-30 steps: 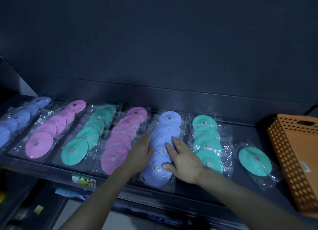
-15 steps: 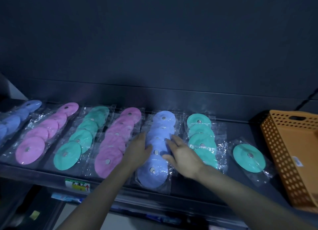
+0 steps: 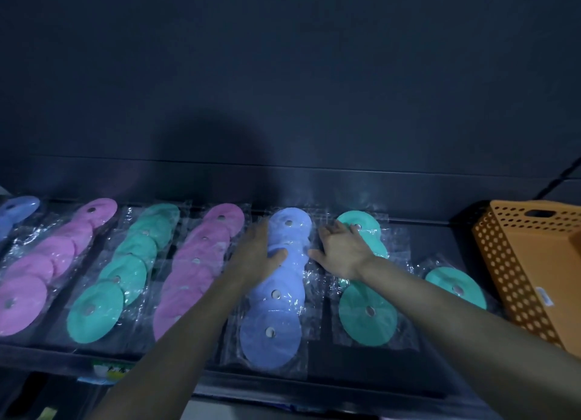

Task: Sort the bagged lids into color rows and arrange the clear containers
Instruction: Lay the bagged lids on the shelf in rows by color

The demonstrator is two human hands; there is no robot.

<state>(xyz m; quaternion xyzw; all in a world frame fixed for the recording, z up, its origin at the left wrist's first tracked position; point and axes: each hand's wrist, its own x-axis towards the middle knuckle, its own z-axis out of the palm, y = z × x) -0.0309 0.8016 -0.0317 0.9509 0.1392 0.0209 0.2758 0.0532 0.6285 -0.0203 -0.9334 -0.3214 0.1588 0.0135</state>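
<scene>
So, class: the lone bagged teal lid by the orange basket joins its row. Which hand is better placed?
Likely the right hand: it rests on the teal lid row, nearer the lone bagged teal lid than the left hand.

Round flat lids (image 3: 270, 338), each with a small hole in the middle and each in a clear bag, lie on the shelf (image 3: 435, 240) in overlapping rows running from front to back. From the left: a blue row (image 3: 19, 208), cut by the picture edge, a pink row (image 3: 47, 271), a green row (image 3: 125, 271), a second pink row (image 3: 201, 262), a second blue row (image 3: 278, 297) and a second green row (image 3: 366, 312), its middle hidden. One green lid (image 3: 456, 289) lies alone, right of the last row, perhaps slightly tilted.
</scene>
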